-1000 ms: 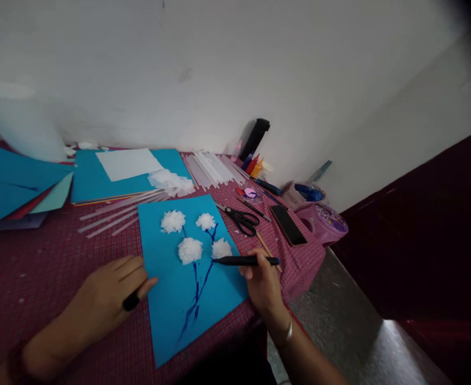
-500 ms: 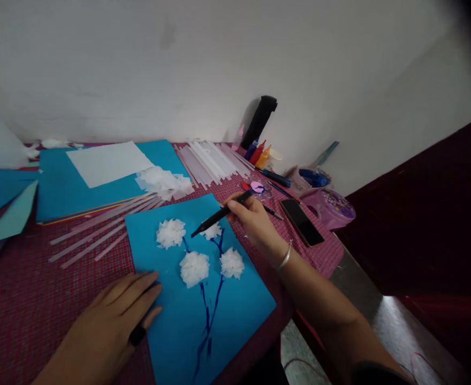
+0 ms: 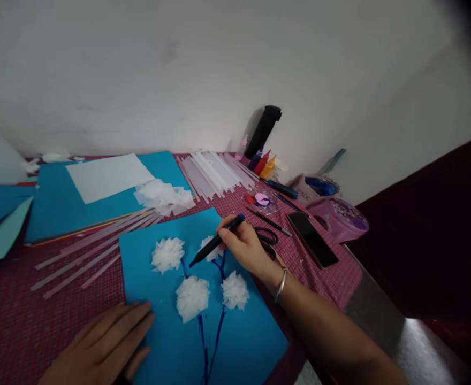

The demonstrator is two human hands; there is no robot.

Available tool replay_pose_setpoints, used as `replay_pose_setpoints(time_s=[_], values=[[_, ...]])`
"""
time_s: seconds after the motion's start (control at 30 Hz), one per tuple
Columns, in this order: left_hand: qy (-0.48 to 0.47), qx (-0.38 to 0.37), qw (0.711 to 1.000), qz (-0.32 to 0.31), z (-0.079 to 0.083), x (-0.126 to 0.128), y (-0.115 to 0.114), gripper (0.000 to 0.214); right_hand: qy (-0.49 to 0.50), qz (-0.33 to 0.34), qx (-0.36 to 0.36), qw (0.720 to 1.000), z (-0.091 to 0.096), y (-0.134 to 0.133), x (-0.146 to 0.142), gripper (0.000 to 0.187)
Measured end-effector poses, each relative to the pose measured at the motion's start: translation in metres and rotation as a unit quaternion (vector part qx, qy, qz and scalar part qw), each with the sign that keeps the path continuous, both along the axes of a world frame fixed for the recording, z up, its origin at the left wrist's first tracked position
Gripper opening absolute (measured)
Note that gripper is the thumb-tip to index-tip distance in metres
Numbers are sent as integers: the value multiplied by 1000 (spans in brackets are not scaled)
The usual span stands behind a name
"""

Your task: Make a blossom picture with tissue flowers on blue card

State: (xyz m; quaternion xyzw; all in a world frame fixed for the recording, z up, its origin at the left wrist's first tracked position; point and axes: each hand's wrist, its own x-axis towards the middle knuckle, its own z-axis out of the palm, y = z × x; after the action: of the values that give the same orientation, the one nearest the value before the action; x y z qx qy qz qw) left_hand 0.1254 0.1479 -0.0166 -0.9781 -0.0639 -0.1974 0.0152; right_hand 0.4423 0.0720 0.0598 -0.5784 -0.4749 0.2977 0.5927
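Note:
My right hand (image 3: 247,247) grips a black marker (image 3: 215,243) with a blue end. Its tip is at a short dark blue line on the blue paper sheet (image 3: 251,347), between two white ruffled paper flowers. One is the upper left flower (image 3: 168,255), the other the lower middle flower (image 3: 192,298). A third flower (image 3: 211,248) is partly covered by the marker, and a fourth flower (image 3: 235,290) sits to the right. Dark blue stems (image 3: 218,334) run down the sheet. My left hand (image 3: 107,339) lies flat, fingers stretched, over the sheet's left edge.
Black scissors (image 3: 266,238), a paintbrush (image 3: 270,221) and a phone (image 3: 312,239) lie right of the sheet. Paint bottles (image 3: 263,161) and pink tubs (image 3: 342,220) stand behind. White paper strips (image 3: 215,174), thin loose strips (image 3: 91,251) and stacked blue sheets (image 3: 54,198) cover the back and left.
The marker tip has come down along the blue line between the left flowers. The view has shifted, so the sheet sits lower, and the scissors now show behind my right hand.

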Motion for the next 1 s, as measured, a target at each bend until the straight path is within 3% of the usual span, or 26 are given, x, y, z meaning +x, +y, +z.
replay_pose_setpoints(time_s=[0.3,0.73,1.0], values=[[-8,11,1000,7,-8,1,-2,50,-4,9,-38,999,-2,1,-4,15],[-16,20,999,21,-1,6,-5,50,2,15,-53,998,-4,4,-6,14],[-6,6,1000,-6,-6,-1,-1,55,2,1,-54,999,-8,4,-7,13]])
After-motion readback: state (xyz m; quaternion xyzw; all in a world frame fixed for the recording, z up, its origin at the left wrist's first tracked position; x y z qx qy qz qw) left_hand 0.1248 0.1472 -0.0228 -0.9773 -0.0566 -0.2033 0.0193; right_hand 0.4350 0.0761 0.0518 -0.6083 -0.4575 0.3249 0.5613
